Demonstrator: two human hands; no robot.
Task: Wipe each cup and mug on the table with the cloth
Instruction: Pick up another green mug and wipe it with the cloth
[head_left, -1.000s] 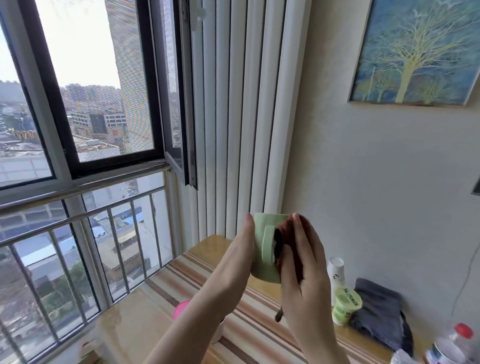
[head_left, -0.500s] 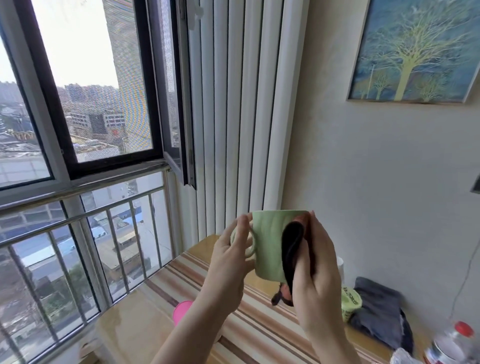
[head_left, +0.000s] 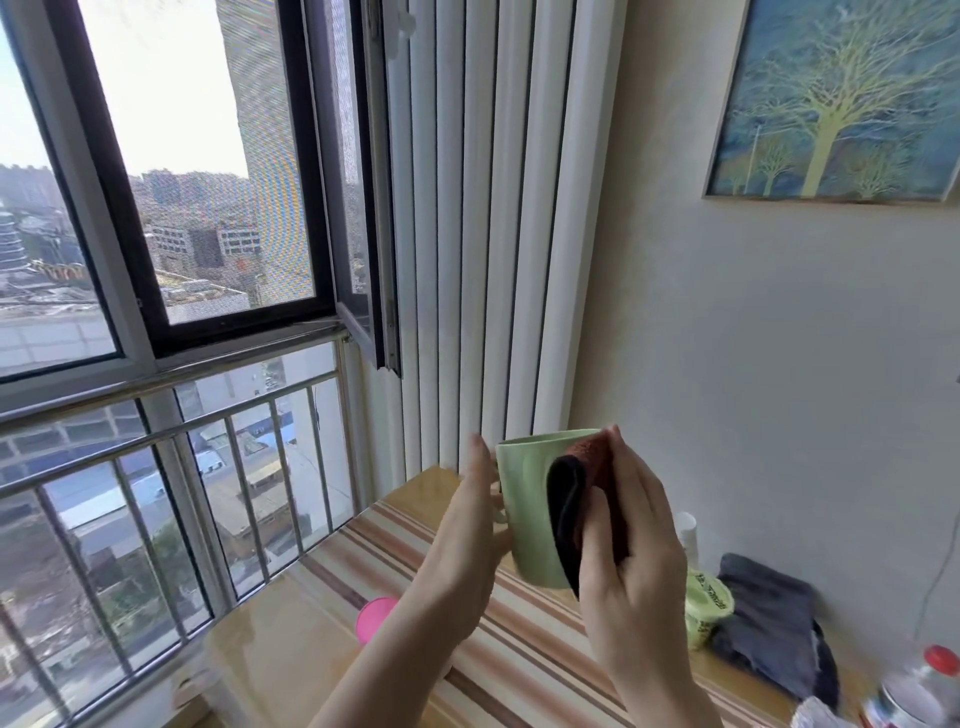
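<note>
A pale green mug (head_left: 527, 506) is held up in the air above the striped table (head_left: 519, 654). My left hand (head_left: 467, 535) grips it from the left, where its handle is hidden by my fingers. My right hand (head_left: 631, 566) presses a folded dark red and black cloth (head_left: 574, 499) flat against the mug's right side. Below my left forearm a pink cup (head_left: 375, 618) stands on the table, partly hidden.
At the right of the table lie a green-lidded tub (head_left: 706, 605), a white bottle (head_left: 688, 535), a folded grey cloth (head_left: 769, 618) and a red-capped plastic bottle (head_left: 919, 686). A window with a railing (head_left: 171, 431) is to the left, a wall to the right.
The mug has been turned in my left hand, its handle going from the near side round to the left. The cloth has slid across the mug's side toward the rim.
</note>
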